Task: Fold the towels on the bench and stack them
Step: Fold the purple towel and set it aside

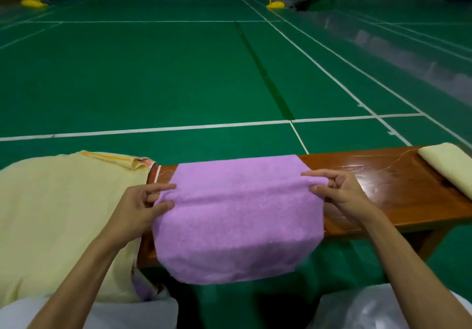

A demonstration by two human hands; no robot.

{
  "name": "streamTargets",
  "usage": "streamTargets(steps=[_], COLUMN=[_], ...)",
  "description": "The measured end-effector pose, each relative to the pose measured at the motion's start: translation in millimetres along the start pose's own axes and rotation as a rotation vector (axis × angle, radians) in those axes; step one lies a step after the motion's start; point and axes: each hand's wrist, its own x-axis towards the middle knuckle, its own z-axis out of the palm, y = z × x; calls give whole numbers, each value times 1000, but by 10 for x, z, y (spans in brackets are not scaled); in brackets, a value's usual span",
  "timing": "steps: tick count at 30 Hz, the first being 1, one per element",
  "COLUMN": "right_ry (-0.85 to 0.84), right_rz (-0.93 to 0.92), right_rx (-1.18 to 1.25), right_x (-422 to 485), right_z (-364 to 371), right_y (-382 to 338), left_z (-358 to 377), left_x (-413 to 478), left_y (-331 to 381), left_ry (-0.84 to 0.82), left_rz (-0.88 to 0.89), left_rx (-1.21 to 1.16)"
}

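A purple towel lies across the brown wooden bench, its near part hanging over the front edge. My left hand pinches the towel's left edge at a raised crease. My right hand pinches the right edge of the same crease. A large pale yellow towel is spread over the bench's left end. A folded pale yellow towel rests at the bench's right end.
A patterned cloth edge peeks out under the big yellow towel. Behind the bench stretches a green court floor with white lines. Yellow net-post bases stand far back.
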Motion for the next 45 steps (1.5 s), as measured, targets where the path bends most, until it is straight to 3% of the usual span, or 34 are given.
streamTargets(steps=[7,12,13,17,20,24,28,31,38,41,45], right_ry=[-30,128,171,243,274,309,422,427,348,353,579], right_rz=[113,82,116,450,539,577,465,285,-298,-291,-33], right_rx=[-330,-557,-521,60,237,151,197,323,543,510,346], right_x=[-165,-105,-69,64,210,427,695,980,1109,853,516], right_z=[180,199,194,215,226,245,352,394,113,73,140], right_y=[31,-71,-79,-173,-236,-274,-409,-586,-1446,-1466,-910], left_z=[-77,-29,-25,-47,27,219,326,209,-365,-409,-167], left_x=[-87,-76,-63,37,156,400,775,1133,1391,1083,685], left_y=[-145,-56,-3,140,231,290,303,383,1278,1359,1004], left_ry=[135,41,-31,-240,-127,158,357,385,407,319,235], left_rz=[27,-73,-120,-273,-304,-274,-180,-88,402,438,297], left_rx=[234,161,94,-5,-60,-203,-155,-156,-278,-388,-342])
